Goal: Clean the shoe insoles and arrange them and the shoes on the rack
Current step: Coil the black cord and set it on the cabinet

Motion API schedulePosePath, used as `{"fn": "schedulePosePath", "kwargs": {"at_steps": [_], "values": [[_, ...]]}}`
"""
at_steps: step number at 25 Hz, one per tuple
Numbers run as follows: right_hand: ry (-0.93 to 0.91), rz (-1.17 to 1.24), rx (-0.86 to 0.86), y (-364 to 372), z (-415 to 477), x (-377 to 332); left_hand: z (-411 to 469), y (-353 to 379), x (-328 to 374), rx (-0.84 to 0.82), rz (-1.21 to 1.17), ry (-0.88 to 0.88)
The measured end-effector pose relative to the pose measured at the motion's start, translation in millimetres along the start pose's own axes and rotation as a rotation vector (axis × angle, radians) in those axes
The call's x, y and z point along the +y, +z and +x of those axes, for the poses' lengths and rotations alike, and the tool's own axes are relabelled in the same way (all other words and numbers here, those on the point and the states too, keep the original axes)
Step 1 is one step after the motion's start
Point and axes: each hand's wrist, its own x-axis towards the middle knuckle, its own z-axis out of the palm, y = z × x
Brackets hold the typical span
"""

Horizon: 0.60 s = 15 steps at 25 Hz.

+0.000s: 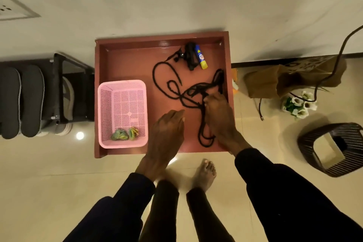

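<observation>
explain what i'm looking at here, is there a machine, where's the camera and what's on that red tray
There is no machine: these are a person's two bare hands, filmed by one wide camera worn on the head and looking down. The hands reach over a reddish tray. On it lie a pink basket with green crumpled things inside, a long black cord, and a blue-and-yellow tube beside a small black object. The right hand pinches the black cord with its fingers. The left hand hovers beside it, holding nothing. At the left, two dark insoles rest on a black rack.
</observation>
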Motion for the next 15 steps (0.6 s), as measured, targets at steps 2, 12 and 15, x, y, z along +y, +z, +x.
{"fn": "schedulePosePath", "kwargs": {"at_steps": [2, 12, 15], "values": [[0.005, 0.042, 0.05, -6, 22, -5, 0, -1, -3, 0.016, -0.011, -0.014], [-0.033, 0.035, 0.079, 4, 75, -58, 11, -6, -29, -0.007, -0.054, -0.041], [0.066, -0.107, 0.038, 15, 91, -81, 17, -11, -42, -0.002, -0.055, -0.053]]}}
